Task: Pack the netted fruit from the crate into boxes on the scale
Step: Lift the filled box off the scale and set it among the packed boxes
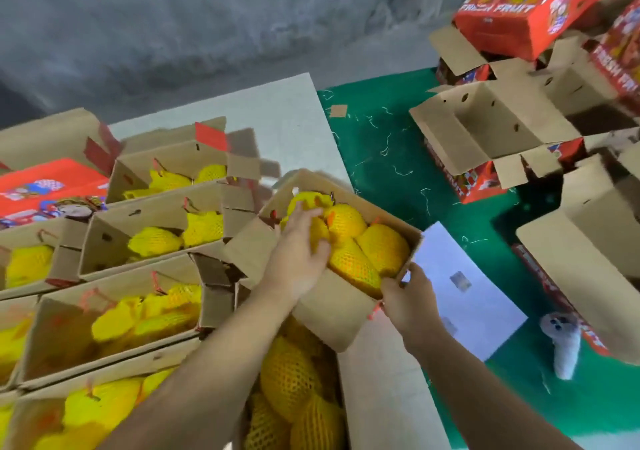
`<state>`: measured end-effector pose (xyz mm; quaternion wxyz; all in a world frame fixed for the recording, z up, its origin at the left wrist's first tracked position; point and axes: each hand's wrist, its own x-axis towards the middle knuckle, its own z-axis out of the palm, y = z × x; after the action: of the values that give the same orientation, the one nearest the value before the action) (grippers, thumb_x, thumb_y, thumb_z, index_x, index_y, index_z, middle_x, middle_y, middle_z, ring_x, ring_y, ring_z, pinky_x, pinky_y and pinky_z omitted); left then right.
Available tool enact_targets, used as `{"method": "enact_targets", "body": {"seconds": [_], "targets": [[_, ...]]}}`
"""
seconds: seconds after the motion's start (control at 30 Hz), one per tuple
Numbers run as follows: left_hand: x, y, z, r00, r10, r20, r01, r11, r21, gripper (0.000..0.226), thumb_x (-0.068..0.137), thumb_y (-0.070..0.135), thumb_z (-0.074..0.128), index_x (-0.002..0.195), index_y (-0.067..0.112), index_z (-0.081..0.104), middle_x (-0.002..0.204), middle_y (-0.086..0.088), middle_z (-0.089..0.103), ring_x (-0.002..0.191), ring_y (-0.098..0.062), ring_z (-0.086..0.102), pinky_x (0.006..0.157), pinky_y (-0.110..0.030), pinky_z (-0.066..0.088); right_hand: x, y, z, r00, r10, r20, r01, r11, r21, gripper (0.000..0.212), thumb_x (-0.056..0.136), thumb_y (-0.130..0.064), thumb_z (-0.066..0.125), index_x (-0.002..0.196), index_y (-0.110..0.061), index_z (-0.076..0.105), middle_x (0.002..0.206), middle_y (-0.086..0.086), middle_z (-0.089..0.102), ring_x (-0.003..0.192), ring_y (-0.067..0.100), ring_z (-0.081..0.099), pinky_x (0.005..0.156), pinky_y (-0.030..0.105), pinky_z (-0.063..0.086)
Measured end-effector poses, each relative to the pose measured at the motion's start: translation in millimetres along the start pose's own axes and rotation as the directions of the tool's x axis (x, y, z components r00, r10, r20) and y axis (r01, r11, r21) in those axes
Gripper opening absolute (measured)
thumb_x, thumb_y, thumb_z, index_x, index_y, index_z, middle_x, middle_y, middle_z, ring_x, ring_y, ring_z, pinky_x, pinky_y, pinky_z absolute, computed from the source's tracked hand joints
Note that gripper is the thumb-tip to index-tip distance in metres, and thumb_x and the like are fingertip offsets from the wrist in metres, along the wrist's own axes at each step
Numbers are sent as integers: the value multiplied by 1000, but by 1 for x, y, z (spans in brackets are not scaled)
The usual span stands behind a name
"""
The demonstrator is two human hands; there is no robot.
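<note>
— Two hands were on the job at centre frame. The left hand (298,241) reached into the open brown cardboard box (332,307), its fingers spread and relaxed over the yellow foam-netted fruit (360,241) inside, touching the top pieces rather than gripping one.

— And the other?

— The right hand (407,299) pinched the box's near right corner, thumb and fingers curled on the cardboard edge. The box sat tilted, its far end towards the upper middle of the frame.

— Where was the rest of the fruit?

— More netted pieces lay in a larger container (294,390) at lower centre, directly under the held box and between the two forearms. I could not tell whether it was a crate or a carton. Down the left side of the frame stood a row of filled open cartons (152,228), each with yellow netted fruit in it.

— Was the scale visible?

— I could not make one out. A white sheet (464,293) lay just right of the held box, on a green mat (381,158) flecked with pale threads.

— Anything else?

— Empty open cartons (485,127) with red printed sides were piled at the upper right, one red box (519,6) reading "FRESH FRUIT". A white knitted glove (564,342) lay at the lower right of the mat.
</note>
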<state>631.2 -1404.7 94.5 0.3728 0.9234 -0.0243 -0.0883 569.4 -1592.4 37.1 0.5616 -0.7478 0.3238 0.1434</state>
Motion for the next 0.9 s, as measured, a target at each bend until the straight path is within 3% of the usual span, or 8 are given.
{"method": "enact_targets", "body": {"seconds": [0.07, 0.13, 0.27, 0.37, 0.43, 0.57, 0.77, 0.9], "targets": [[-39, -4, 16, 989, -143, -21, 144, 986, 85, 67, 103, 41, 57, 161, 23, 27, 173, -11, 16, 160, -32, 14, 131, -54, 3, 4, -6, -6, 998, 22, 62, -25, 999, 44, 50, 97, -8, 54, 144, 1, 39, 100, 23, 55, 77, 30, 50, 64, 38, 38], [-69, -2, 24, 970, -216, -114, 237, 945, 224, 78, 102, 59, 48, 164, 23, 18, 173, -13, 5, 161, -34, 1, 125, -49, -16, 4, -7, -11, 997, 25, 72, -29, 998, 52, 62, 91, -10, 63, 143, 5, 33, 117, 32, 47, 86, 32, 46, 71, 42, 36], [-96, -5, 30, 947, -291, -136, 320, 894, 315, 83, 100, 70, 39, 166, 30, 9, 174, -11, -6, 161, -35, -5, 128, -53, -5, 0, -6, -14, 981, -129, -148, 101, 978, -185, 97, 79, -29, 70, 157, -31, 12, 161, 9, 14, 141, 44, 27, 105, 57, 37], [-92, -2, 31, 934, -354, -48, 357, 923, 146, 80, 102, 65, 44, 165, 36, 4, 172, 0, -26, 161, -38, -1, 128, -52, 15, 17, -15, -4, 982, -184, -38, 181, 981, -73, 84, 93, -8, 60, 157, -32, 10, 150, 13, 35, 104, 36, 61, 73, 47, 58], [-82, 8, 29, 960, -271, -72, 272, 962, 6, 72, 104, 55, 50, 165, 38, 14, 175, 4, -14, 161, -34, 12, 127, -46, 24, 28, -19, 0, 982, -176, -75, 176, 984, -1, 79, 94, 1, 48, 156, -33, 13, 144, 9, 42, 85, 19, 58, 54, 33, 51], [-49, 25, 21, 976, -163, -145, 156, 986, -54, 65, 106, 27, 55, 164, 33, 26, 171, 3, 30, 149, -22, 44, 116, -36, 41, 48, -28, -4, 992, -108, -72, 117, 984, 135, 80, 90, 6, 32, 151, -44, 18, 133, 2, 46, 100, 25, 55, 65, 37, 50], [-30, 46, 9, 996, -83, -36, 88, 976, 198, 59, 104, 22, 51, 159, 35, 36, 175, -2, 18, 151, -27, 41, 118, -46, 41, 66, -41, -10, 994, -48, -98, 60, 991, 122, 83, 91, 9, 27, 158, -40, 17, 101, -16, 46, 82, 12, 49, 77, 45, 52], [-16, 58, 6, 996, -12, -94, 7, 999, -53, 68, 100, -1, 49, 155, 37, 44, 176, -2, 11, 158, -13, 20, 111, -14, 27, 64, -36, -8, 991, -25, -129, 47, 984, 170, 76, 92, 2, 31, 156, -38, 21, 108, -1, 53, 86, 23, 55, 82, 50, 54]]}}
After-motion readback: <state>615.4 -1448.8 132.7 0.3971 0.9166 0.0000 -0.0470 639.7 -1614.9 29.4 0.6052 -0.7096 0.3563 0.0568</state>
